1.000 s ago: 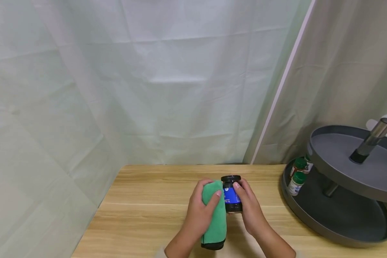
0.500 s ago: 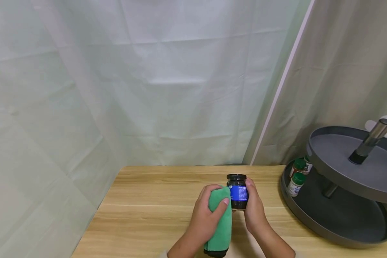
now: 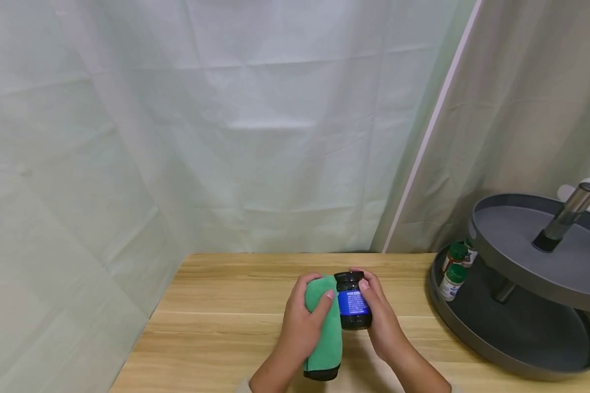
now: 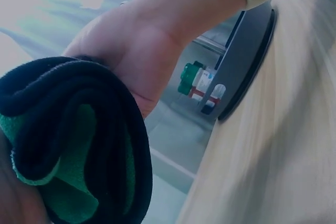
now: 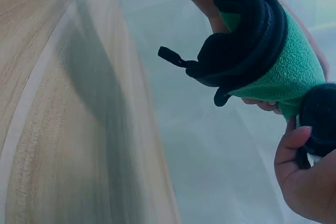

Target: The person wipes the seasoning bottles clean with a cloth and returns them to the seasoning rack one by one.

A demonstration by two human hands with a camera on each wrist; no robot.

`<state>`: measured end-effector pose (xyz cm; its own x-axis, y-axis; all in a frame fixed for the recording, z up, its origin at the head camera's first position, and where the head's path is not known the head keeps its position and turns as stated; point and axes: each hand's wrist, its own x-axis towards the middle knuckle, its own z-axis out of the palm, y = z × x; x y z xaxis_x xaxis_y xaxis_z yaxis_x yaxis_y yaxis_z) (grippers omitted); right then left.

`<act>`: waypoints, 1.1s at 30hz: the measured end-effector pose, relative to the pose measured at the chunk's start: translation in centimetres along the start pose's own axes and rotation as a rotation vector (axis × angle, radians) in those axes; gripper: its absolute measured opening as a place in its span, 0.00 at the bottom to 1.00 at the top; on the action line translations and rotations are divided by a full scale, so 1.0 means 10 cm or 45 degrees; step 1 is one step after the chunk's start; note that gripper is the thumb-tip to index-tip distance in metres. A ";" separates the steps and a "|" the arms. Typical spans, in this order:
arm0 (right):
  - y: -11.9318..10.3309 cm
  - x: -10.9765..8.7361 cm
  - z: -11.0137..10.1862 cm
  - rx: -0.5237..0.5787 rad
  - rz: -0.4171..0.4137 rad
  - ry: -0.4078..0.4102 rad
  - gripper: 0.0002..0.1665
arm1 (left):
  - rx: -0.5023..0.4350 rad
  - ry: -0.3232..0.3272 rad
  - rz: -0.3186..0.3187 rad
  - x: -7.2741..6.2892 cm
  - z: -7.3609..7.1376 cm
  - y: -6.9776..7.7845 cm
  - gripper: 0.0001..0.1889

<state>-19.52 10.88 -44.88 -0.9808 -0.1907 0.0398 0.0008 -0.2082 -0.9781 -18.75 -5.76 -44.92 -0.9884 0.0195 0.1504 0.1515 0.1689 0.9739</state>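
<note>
My left hand (image 3: 297, 322) grips a folded green cloth (image 3: 326, 333) with a black edge, thumb lying over its front. Right beside it, my right hand (image 3: 381, 316) holds a dark jar (image 3: 355, 305) with a blue label and a black lid, tilted a little. The cloth's upper part meets the jar's left side. From the left wrist view, the rolled black hem (image 4: 118, 129) of the cloth faces the camera. In the right wrist view the jar's dark round base (image 5: 321, 116) shows against the cloth (image 5: 294, 61). Both hands are above the table.
On the wooden table (image 3: 211, 311) at the right stands a grey two-tier turntable rack (image 3: 487, 349) with a metal post (image 3: 570, 213). Several green-capped spice jars (image 3: 452, 282) stand on its lower tier. Pale curtains (image 3: 275, 136) hang behind the table.
The jar and cloth first shifted right, then came back left. The jar has turned, so more of its label's small print faces the head camera, and it now tilts. Both hands kept their hold.
</note>
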 end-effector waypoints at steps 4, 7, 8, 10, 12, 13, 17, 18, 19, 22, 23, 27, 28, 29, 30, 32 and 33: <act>0.01 -0.02 0.00 -0.021 -0.044 -0.039 0.22 | -0.033 -0.033 -0.013 0.00 -0.01 0.00 0.19; 0.01 -0.02 0.00 -0.043 -0.060 -0.018 0.23 | -0.026 -0.060 -0.025 -0.01 0.00 0.00 0.18; 0.01 -0.02 0.00 -0.059 -0.064 -0.007 0.23 | -0.020 -0.066 -0.024 -0.01 0.00 0.00 0.18; 0.01 -0.02 0.00 -0.084 -0.058 0.019 0.24 | 0.001 -0.071 -0.018 -0.01 0.00 0.00 0.18; 0.01 -0.01 -0.01 -0.103 -0.050 0.046 0.25 | 0.020 -0.077 -0.011 -0.01 0.00 0.01 0.17; 0.01 0.00 -0.01 -0.113 -0.046 0.061 0.26 | 0.025 -0.084 -0.003 -0.02 0.00 0.01 0.17; 0.03 0.03 -0.04 -0.109 -0.039 0.105 0.29 | 0.067 -0.126 0.038 -0.04 0.02 0.03 0.16; 0.03 0.04 -0.04 -0.100 -0.036 0.116 0.29 | 0.079 -0.138 0.051 -0.05 0.03 0.03 0.16; 0.04 0.04 -0.05 -0.092 -0.036 0.126 0.29 | 0.094 -0.150 0.062 -0.06 0.04 0.03 0.16; 0.06 0.06 -0.07 -0.054 -0.051 0.141 0.26 | 0.139 -0.168 0.101 -0.09 0.07 0.03 0.15; 0.06 0.06 -0.07 -0.042 -0.056 0.143 0.26 | 0.146 -0.168 0.106 -0.09 0.08 0.03 0.15; 0.05 0.06 -0.07 -0.011 -0.064 0.127 0.25 | 0.159 -0.125 0.102 -0.09 0.11 0.01 0.16; 0.05 0.06 -0.06 -0.006 -0.061 0.120 0.25 | 0.157 -0.109 0.095 -0.09 0.12 0.00 0.17; 0.04 0.05 -0.06 -0.007 -0.054 0.114 0.25 | 0.158 -0.088 0.092 -0.09 0.13 0.00 0.17; 0.03 0.05 -0.06 -0.009 -0.043 0.108 0.26 | 0.159 -0.069 0.084 -0.08 0.13 -0.01 0.18; 0.02 0.04 -0.05 -0.036 -0.024 0.108 0.27 | 0.149 -0.031 0.079 -0.07 0.13 -0.02 0.18; 0.01 0.04 -0.05 -0.045 -0.015 0.109 0.27 | 0.138 -0.016 0.077 -0.07 0.13 -0.02 0.18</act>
<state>-20.00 11.23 -45.10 -0.9938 -0.1055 0.0354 -0.0164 -0.1760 -0.9843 -18.13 -4.55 -45.46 -0.9777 0.0449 0.2053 0.2097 0.2725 0.9390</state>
